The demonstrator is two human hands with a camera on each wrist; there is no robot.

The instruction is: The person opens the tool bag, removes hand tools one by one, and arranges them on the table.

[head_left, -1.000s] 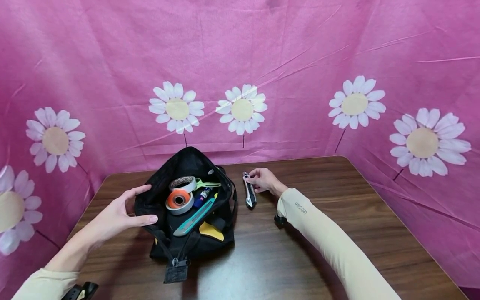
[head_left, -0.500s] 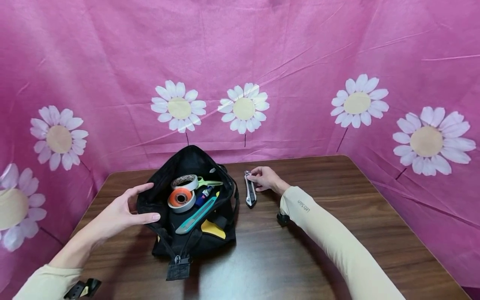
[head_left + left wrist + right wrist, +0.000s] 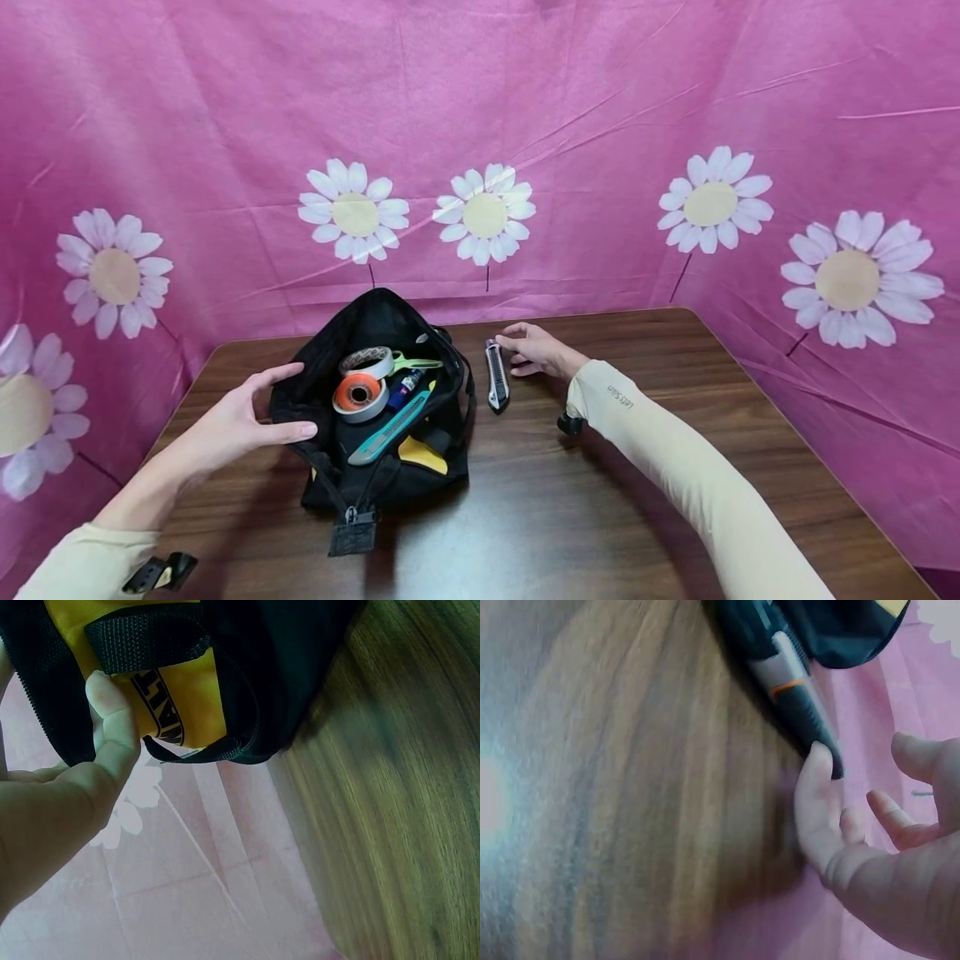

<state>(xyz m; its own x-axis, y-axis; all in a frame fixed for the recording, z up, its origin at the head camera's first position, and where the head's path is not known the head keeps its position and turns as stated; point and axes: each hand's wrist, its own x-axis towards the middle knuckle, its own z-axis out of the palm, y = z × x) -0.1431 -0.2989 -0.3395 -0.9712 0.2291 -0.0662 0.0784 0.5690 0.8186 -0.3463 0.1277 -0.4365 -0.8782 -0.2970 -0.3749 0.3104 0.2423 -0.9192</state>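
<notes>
A black tool bag (image 3: 322, 479) with yellow panels stands unzipped on the table. My left hand (image 3: 232, 421) holds its left rim; in the left wrist view the thumb (image 3: 112, 712) lies against the outside by a strap. Inside the bag are an orange tape roll (image 3: 347, 394), white tape rolls (image 3: 386, 364), green-handled scissors (image 3: 420, 363), a blue tube (image 3: 405, 389) and a teal utility knife (image 3: 390, 427). To the bag's right, a silver-and-black utility knife (image 3: 497, 379) lies on the wood. My right hand (image 3: 542, 350) is beside its far end, fingers spread, thumb tip right at the knife.
The brown wooden table (image 3: 637, 442) has a back edge close behind the bag and knife. A pink cloth (image 3: 585, 167) with printed daisies hangs around it. A zipper tab (image 3: 352, 533) hangs from the bag toward the front.
My right hand has let go of the silver-and-black utility knife, its fingers spreading and drawing slightly back to the right. The left hand keeps its place on the bag's rim.
</notes>
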